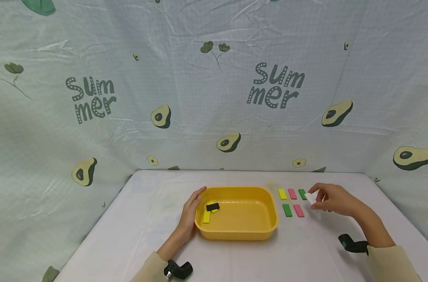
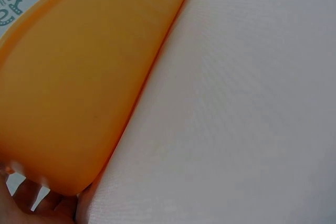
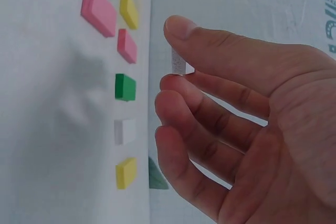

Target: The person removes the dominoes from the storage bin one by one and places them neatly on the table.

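My right hand (image 1: 335, 199) pinches a small white block (image 1: 310, 197) between thumb and fingers, above the right side of the table. Beneath and beside it lie small flat blocks: a yellow block (image 1: 282, 194), a pink block (image 1: 292, 194) and a green block (image 1: 301, 194) at the back, with another green block (image 1: 287, 210) and pink block (image 1: 299, 210) in front. My left hand (image 1: 189, 215) rests along the left wall of a yellow plastic basin (image 1: 242, 235), fingers extended against it. Inside the basin, a black block (image 1: 213, 206) lies across yellow blocks (image 1: 206, 217).
The right wrist view shows another white block (image 3: 125, 131) and a yellow block (image 3: 126, 173) farther along the row. A white cloth covers the table (image 1: 164, 184). Printed sheeting (image 1: 200, 90) hangs behind and at both sides.
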`<action>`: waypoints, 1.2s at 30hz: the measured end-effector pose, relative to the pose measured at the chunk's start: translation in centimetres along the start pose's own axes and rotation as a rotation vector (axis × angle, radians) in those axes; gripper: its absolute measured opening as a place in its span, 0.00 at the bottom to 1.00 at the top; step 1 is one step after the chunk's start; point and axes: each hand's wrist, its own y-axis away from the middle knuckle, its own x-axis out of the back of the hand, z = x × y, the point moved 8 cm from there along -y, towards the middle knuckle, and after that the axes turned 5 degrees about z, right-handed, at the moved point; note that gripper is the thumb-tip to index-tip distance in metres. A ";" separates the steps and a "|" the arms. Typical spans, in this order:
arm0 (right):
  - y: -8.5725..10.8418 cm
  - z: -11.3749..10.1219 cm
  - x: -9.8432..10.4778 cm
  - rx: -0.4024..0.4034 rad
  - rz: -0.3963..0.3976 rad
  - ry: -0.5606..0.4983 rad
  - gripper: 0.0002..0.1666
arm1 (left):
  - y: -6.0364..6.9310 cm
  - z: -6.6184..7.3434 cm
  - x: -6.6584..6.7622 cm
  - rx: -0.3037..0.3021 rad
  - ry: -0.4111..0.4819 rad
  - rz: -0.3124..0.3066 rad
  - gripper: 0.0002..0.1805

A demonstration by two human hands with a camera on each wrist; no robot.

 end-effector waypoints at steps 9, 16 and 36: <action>0.1 1.9 -0.9 -0.048 -0.038 -0.040 0.28 | -0.2 -0.2 0.1 0.001 -0.015 0.009 0.26; 0.0 2.6 -1.8 -0.067 -0.063 -0.049 0.28 | -0.1 -0.2 0.1 -0.011 -0.023 0.007 0.26; -0.4 3.4 -3.0 -0.103 -0.065 -0.025 0.28 | 0.0 -0.1 0.0 -0.005 -0.020 -0.001 0.26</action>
